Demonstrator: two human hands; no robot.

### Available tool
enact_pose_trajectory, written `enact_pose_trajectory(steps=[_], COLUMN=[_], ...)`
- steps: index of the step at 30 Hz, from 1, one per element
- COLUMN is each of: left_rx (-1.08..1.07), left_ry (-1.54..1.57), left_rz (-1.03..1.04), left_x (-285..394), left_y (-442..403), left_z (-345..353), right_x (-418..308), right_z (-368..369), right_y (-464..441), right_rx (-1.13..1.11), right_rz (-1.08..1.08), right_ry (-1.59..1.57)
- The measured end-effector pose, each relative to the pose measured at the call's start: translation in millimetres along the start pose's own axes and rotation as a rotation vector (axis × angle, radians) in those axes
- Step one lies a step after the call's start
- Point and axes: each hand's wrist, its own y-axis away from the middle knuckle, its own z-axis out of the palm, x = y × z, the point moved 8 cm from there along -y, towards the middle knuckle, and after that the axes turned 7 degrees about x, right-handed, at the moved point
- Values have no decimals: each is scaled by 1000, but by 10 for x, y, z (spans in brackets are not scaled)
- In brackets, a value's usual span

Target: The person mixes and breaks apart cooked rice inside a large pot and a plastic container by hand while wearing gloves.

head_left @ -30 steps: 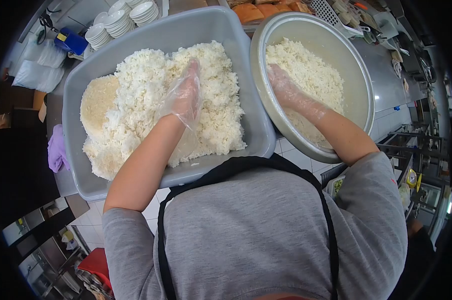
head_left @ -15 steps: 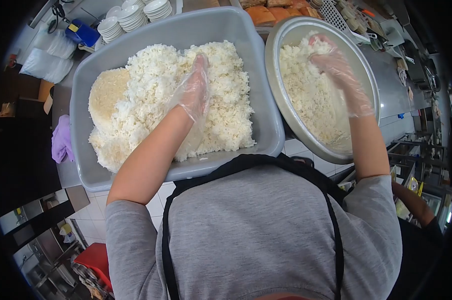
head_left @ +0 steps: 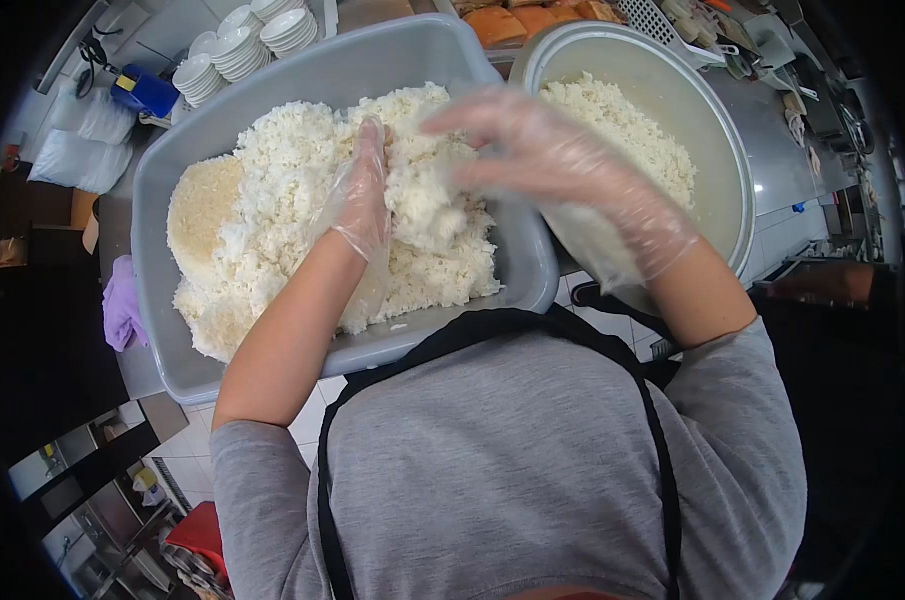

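Observation:
My left hand (head_left: pixel 362 190), in a clear plastic glove, rests edge-on against the cooked rice (head_left: pixel 292 150) with its fingers stretched out. That rice is heaped in a large grey tub (head_left: pixel 157 300), with a smooth, rounded, compacted block of rice (head_left: pixel 204 215) at the left. Above the tub's right side is my gloved right hand (head_left: pixel 532 145), blurred by motion, its fingers spread. A blurred clump of rice (head_left: pixel 432 215) shows just below its fingertips, apart from the palm. More rice (head_left: pixel 622 130) lies in the round metal pot (head_left: pixel 737 150) at the right, partly hidden by my right forearm.
Stacked white bowls (head_left: pixel 237 50) stand behind the tub, beside a blue object (head_left: pixel 144 90) and clear plastic bags (head_left: pixel 82 140). A purple cloth (head_left: pixel 122 305) lies at the left. Orange-brown blocks (head_left: pixel 497 28) and a white perforated basket (head_left: pixel 647 18) are behind the pot.
My right hand has moved left from inside the pot to over the tub, and its fingers have spread. Rice has come loose below it. My left hand stays on the rice.

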Motion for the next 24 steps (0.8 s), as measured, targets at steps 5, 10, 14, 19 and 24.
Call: enact_pose_trajectory(steps=[5, 10, 14, 19, 24], left_rx=[25, 6, -17, 13, -28], left_ry=[9, 13, 3, -53, 14], left_rz=[-11, -23, -22, 6, 19], left_x=[103, 110, 125, 146, 149], left_y=[189, 189, 220, 207, 182], left_z=[184, 222, 256, 237, 232], right_x=[1490, 2920, 2493, 2075, 1697], right_z=[-971, -1086, -792, -361, -11], right_y=[127, 487, 193, 2, 387], right_rx=[324, 244, 272, 73, -462], right_rz=[531, 678, 448, 490, 214], right_ry=[104, 262, 229, 169, 186])
